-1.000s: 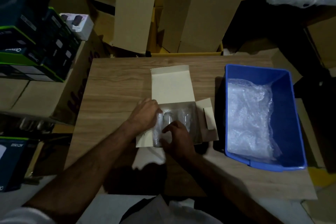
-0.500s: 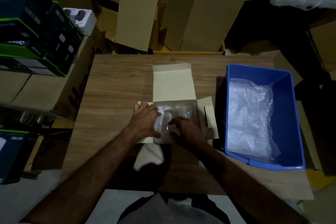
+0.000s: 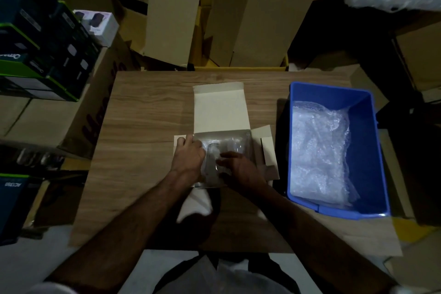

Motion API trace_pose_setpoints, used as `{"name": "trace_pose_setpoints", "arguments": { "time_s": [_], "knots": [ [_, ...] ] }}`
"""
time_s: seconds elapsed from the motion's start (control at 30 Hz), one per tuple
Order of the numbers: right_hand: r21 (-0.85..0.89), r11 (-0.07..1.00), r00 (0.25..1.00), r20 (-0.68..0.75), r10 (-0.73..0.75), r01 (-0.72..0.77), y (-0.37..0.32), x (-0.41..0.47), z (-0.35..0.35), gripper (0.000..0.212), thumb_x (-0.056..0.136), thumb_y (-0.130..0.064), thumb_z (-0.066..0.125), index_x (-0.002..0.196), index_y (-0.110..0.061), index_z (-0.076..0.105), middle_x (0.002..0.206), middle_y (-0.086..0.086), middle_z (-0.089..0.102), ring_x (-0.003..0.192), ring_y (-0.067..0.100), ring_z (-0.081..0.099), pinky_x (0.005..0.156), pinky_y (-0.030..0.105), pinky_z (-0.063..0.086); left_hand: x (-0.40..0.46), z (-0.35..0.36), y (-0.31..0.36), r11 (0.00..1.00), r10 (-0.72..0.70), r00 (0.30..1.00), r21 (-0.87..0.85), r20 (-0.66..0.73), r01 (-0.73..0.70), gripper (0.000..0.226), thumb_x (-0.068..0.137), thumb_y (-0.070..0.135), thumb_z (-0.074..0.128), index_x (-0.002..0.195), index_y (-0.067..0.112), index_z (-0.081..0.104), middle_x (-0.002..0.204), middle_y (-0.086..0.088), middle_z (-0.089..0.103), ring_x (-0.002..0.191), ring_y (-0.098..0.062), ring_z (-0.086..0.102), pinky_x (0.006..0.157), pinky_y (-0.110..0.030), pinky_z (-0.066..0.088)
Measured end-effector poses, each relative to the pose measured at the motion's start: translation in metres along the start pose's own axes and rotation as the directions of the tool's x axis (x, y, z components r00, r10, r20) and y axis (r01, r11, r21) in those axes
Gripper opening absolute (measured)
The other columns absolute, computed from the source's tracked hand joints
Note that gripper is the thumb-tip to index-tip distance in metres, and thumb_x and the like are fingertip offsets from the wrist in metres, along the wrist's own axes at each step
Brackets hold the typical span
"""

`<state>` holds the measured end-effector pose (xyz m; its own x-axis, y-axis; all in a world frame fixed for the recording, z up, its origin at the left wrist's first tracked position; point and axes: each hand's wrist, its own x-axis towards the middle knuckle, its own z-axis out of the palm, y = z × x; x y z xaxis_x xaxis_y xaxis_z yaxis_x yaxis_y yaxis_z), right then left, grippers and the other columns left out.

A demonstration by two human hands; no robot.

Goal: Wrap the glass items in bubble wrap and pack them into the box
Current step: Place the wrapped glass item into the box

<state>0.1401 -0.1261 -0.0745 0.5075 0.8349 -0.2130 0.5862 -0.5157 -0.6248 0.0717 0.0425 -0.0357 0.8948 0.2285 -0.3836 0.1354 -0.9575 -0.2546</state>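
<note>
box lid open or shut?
Open. The lid lies flat on the table, away from the person; wrapped glass shows inside the box.

We note the box (image 3: 220, 112) mid-table (image 3: 148, 126), the bin (image 3: 367, 141) at its 3 o'clock holding bubble wrap (image 3: 319, 150), cartons (image 3: 241, 14) at 12, stacked boxes (image 3: 43, 50) at 10.

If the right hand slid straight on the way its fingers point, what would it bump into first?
The right hand points up-left across the open box. It would probably meet the bubble-wrapped glass first, right at its fingertips, with the left hand just beyond. Depth is hard to judge.
</note>
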Motion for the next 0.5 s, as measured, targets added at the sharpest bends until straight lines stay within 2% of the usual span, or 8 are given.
{"name": "trace_pose_setpoints", "arguments": {
  "time_s": [0.13, 0.23, 0.4, 0.5],
  "knots": [
    [0.012, 1.0, 1.0, 0.026, 0.016, -0.016, -0.001, -0.001, 0.003, 0.043, 0.095, -0.02, 0.067, 0.137, -0.016, 0.061, 0.152, 0.006, 0.049, 0.131, 0.022, 0.055, 0.108, 0.031, 0.045, 0.003, -0.002, 0.009, 0.999, 0.003, 0.999, 0.05, 0.05, -0.006, 0.067, 0.068, 0.058, 0.078, 0.12, 0.019, 0.063, 0.121, -0.002, 0.06, 0.118, -0.027, 0.042, 0.094, -0.039, 0.033],
    [0.023, 0.999, 0.998, 0.042, 0.038, -0.039, -0.001, -0.002, 0.004, 0.046, 0.093, -0.017, 0.069, 0.138, -0.015, 0.06, 0.152, 0.006, 0.049, 0.127, 0.023, 0.059, 0.105, 0.029, 0.045, -0.001, 0.0, 0.006, 1.0, 0.008, 0.999, 0.008, 0.052, -0.009, 0.066, 0.072, 0.056, 0.075, 0.123, 0.018, 0.061, 0.123, -0.001, 0.06, 0.118, -0.026, 0.043, 0.096, -0.04, 0.033],
    [-0.075, 0.997, 0.997, 0.071, 0.032, -0.026, -0.005, -0.002, -0.001, 0.054, 0.09, -0.025, 0.073, 0.141, -0.015, 0.057, 0.154, 0.006, 0.046, 0.131, 0.023, 0.054, 0.105, 0.031, 0.044, -0.023, 0.012, -0.011, 0.969, 0.107, 0.993, -0.219, -0.054, -0.116, 0.058, 0.076, 0.046, 0.071, 0.126, 0.021, 0.058, 0.14, 0.005, 0.052, 0.12, -0.025, 0.043, 0.098, -0.043, 0.03],
    [-0.092, 0.995, 0.993, 0.109, 0.037, -0.027, -0.007, 0.004, -0.003, 0.049, 0.093, -0.021, 0.07, 0.139, -0.01, 0.059, 0.151, 0.011, 0.048, 0.134, 0.027, 0.052, 0.109, 0.031, 0.042, -0.034, 0.008, -0.011, 0.962, 0.052, 0.989, -0.259, -0.139, -0.087, 0.06, 0.075, 0.034, 0.07, 0.132, 0.018, 0.058, 0.144, 0.001, 0.054, 0.115, -0.026, 0.048, 0.094, -0.043, 0.033]
  ]
}}
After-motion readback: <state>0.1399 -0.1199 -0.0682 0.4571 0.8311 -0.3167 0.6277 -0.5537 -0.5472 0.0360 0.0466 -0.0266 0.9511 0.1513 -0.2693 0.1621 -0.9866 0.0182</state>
